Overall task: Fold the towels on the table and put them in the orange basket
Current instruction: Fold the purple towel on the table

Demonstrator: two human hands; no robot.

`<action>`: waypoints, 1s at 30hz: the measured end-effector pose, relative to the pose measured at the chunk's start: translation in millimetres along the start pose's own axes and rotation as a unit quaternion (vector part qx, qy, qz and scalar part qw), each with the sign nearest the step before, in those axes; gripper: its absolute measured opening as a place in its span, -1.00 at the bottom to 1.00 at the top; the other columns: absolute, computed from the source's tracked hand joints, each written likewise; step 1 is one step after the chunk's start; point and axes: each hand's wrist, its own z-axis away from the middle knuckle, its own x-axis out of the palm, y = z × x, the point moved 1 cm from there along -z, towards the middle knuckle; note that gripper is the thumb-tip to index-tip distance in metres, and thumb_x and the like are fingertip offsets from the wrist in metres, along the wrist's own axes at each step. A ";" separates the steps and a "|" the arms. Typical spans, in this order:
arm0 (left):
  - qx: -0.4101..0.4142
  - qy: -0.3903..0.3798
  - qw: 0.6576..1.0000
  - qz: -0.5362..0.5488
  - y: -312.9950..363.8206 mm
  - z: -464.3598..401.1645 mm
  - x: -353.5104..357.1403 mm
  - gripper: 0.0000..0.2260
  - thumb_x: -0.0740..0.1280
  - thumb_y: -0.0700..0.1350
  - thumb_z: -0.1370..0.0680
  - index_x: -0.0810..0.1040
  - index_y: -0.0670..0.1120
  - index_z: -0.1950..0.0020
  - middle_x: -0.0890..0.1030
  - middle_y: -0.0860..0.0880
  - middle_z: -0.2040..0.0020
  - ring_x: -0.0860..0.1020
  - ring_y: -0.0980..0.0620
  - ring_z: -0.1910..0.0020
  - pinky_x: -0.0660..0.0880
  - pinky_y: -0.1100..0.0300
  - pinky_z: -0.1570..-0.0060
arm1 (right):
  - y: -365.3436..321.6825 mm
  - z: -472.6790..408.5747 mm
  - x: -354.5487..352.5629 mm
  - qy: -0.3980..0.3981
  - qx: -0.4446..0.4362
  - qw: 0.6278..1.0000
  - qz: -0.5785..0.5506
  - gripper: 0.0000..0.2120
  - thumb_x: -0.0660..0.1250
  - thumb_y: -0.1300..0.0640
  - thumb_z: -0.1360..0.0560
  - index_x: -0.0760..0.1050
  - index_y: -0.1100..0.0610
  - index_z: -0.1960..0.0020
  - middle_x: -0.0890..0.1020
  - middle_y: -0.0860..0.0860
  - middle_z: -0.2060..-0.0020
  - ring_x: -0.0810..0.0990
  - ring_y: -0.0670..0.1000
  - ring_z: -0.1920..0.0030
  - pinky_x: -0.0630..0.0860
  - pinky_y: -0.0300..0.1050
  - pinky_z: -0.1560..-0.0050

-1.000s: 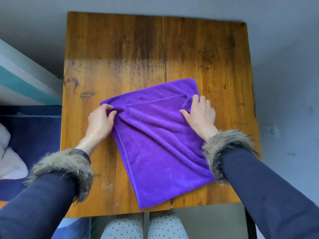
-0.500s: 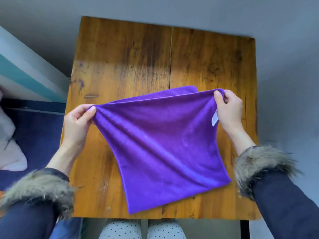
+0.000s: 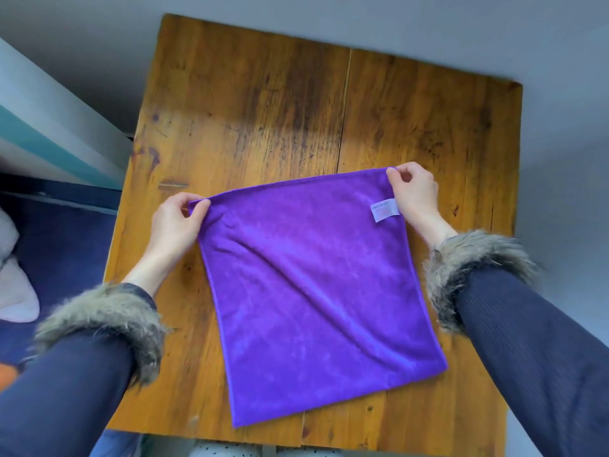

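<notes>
Head view looks down on a wooden table, and on it a purple towel is spread, almost square, turned a little so that its near corner comes close to the near edge of the table. The left hand pinches the far left corner of the towel: the thumb and the forefinger close on the cloth, and the corner sticks out only a little between the tips. The right hand pinches the far right corner in the same way, with the curled fingers above the edge and the thumb on the cloth. The far edge of the towel runs stretched between the two hands, and the rest of the cloth lies toward the person with some soft wrinkles. A small white label sits on the towel just beside the right hand, touching its palm side. Both arms wear dark sleeves with a fur cuff. At the left lower border a small orange piece shows; what it is I cannot tell.
</notes>
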 end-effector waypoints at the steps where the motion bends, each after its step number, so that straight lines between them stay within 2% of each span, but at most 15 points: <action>1: 0.024 -0.006 0.999 -0.029 0.3 -1.3 0.1 -0.85 0.31 -0.13 -0.55 0.60 -0.18 -0.02 0.55 -0.11 0.05 0.47 -0.04 0.02 0.35 0.15 -0.04 | -0.1 -2.8 1.2 -0.004 -0.004 1.000 0.005 -0.79 0.23 0.08 -0.55 0.56 0.19 0.00 0.60 0.04 0.07 0.50 0.05 0.02 0.23 -0.27 0.12; 4: 0.056 -0.026 0.996 -0.060 -1.7 -4.9 2.1 -0.84 0.32 -0.15 -0.54 0.61 -0.21 -0.03 0.51 -0.24 -0.04 0.44 -0.14 -0.12 0.33 0.11 -0.19 | -0.3 -9.9 2.9 -0.018 -0.003 0.999 0.028 -0.79 0.23 0.12 -0.53 0.59 0.20 0.02 0.61 0.16 -0.01 0.53 0.13 -0.07 0.28 -0.22 0.03; 8: 0.058 -0.060 0.993 -0.078 3.0 -4.9 0.7 -0.81 0.28 -0.11 -0.57 0.60 -0.20 -0.02 0.53 -0.23 -0.01 0.46 -0.11 -0.07 0.27 0.24 -0.05 | -6.8 -9.8 1.9 -0.060 0.013 0.998 0.019 -0.81 0.22 0.21 -0.51 0.60 0.24 0.06 0.60 0.07 0.08 0.48 0.01 0.03 0.23 -0.32 0.15; 11: 0.034 -0.068 0.994 -0.079 6.1 -8.2 -4.8 -0.79 0.27 -0.08 -0.57 0.60 -0.20 0.00 0.52 -0.20 -0.01 0.44 -0.08 -0.06 0.26 0.24 -0.03 | -10.5 -8.9 0.1 -0.090 0.043 0.995 -0.008 -0.83 0.26 0.15 -0.51 0.59 0.19 0.11 0.57 -0.01 0.16 0.49 -0.02 0.04 0.31 -0.24 0.07; 14: 0.031 -0.105 0.988 -0.108 7.4 -10.4 -5.7 -0.79 0.26 -0.05 -0.57 0.61 -0.16 0.05 0.48 -0.15 0.04 0.44 -0.12 -0.01 0.30 0.14 -0.08 | -8.9 -9.3 0.1 -0.107 0.055 0.993 -0.004 -0.77 0.27 0.08 -0.52 0.58 0.21 0.17 0.60 0.03 0.17 0.52 0.03 -0.01 0.37 -0.14 -0.04; 17: 0.057 -0.143 0.977 -0.148 9.8 -9.3 -3.0 -0.80 0.28 -0.06 -0.56 0.62 -0.15 0.08 0.44 -0.12 0.10 0.41 -0.19 -0.04 0.29 0.08 -0.10 | -7.5 -9.5 -0.6 -0.125 0.060 0.990 0.001 -0.69 0.25 0.04 -0.53 0.59 0.29 0.14 0.62 0.11 0.17 0.53 0.07 0.00 0.40 -0.07 -0.06; 20: 0.080 -0.134 0.978 -0.141 11.0 -3.0 -0.6 -0.84 0.32 -0.10 -0.53 0.61 -0.18 0.11 0.39 -0.08 0.04 0.39 -0.14 -0.07 0.29 0.13 -0.11 | -6.3 -7.5 -1.6 -0.150 0.068 0.986 -0.008 -0.68 0.25 0.01 -0.53 0.55 0.23 0.22 0.57 0.04 0.27 0.52 0.05 0.08 0.41 -0.07 -0.01; 22: 0.091 -0.113 0.981 -0.131 11.4 3.3 2.3 -0.87 0.33 -0.13 -0.53 0.60 -0.18 0.10 0.40 -0.09 -0.05 0.39 -0.11 -0.14 0.28 0.14 -0.18 | -3.5 -3.6 -1.2 -0.139 0.069 0.988 -0.022 -0.69 0.24 0.02 -0.53 0.51 0.19 0.29 0.53 0.00 0.35 0.48 0.02 0.17 0.37 -0.10 0.09; 25: 0.102 -0.096 0.980 -0.141 11.7 11.4 5.9 -0.91 0.36 -0.16 -0.51 0.60 -0.17 0.07 0.42 -0.13 -0.16 0.35 -0.12 -0.18 0.25 0.15 -0.20 | -2.4 4.0 -2.3 -0.103 0.057 0.992 -0.035 -0.67 0.24 0.07 -0.53 0.53 0.33 0.23 0.55 0.04 0.32 0.46 -0.01 0.21 0.35 -0.12 0.12; 28: 0.164 -0.098 0.963 -0.192 9.8 10.2 6.7 -0.93 0.40 -0.18 -0.46 0.63 -0.12 0.07 0.46 -0.11 -0.08 0.32 -0.16 -0.12 0.28 0.07 -0.10 | -5.9 8.6 -6.3 -0.081 0.033 0.995 -0.037 -0.67 0.25 0.09 -0.53 0.55 0.37 0.17 0.62 0.17 0.22 0.47 -0.02 0.17 0.39 -0.10 0.08; 30: 0.214 -0.111 0.947 -0.213 10.1 5.1 5.1 -0.94 0.41 -0.19 -0.44 0.63 -0.10 0.10 0.46 -0.07 0.02 0.33 -0.12 -0.04 0.29 0.07 0.00 | -9.0 10.1 -9.5 -0.070 0.022 0.996 -0.048 -0.69 0.26 0.09 -0.53 0.57 0.34 0.16 0.65 0.17 0.16 0.49 -0.03 0.15 0.41 -0.09 0.04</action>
